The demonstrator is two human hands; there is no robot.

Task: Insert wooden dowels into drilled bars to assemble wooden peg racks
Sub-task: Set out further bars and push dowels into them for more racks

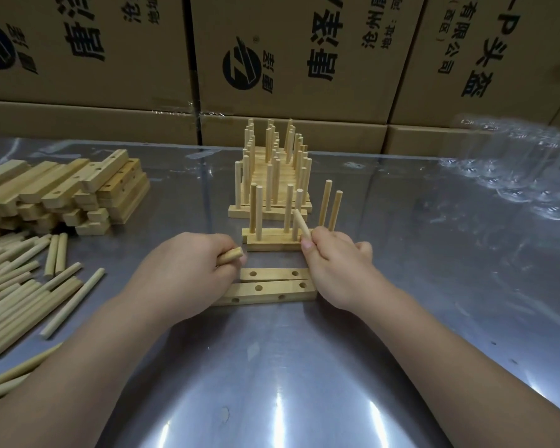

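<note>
Two drilled wooden bars (pixel 272 287) lie side by side on the metal table, their holes bare. My left hand (pixel 188 273) covers their left end and is closed on a dowel (pixel 231 255) whose tip sticks out to the right. My right hand (pixel 333 266) sits at their right end, gripping another dowel (pixel 302 225) that tilts up and left. Just behind them stands a bar with upright dowels (pixel 274 240). Two more dowels (pixel 329 208) stand upright behind my right hand; their base is hidden.
Finished peg racks (pixel 274 176) stand in a row further back. A stack of drilled bars (pixel 62 192) and a pile of loose dowels (pixel 23 286) lie at the left. Crumpled clear plastic (pixel 514 169) sits at the right. Cardboard boxes (pixel 291 59) wall the back.
</note>
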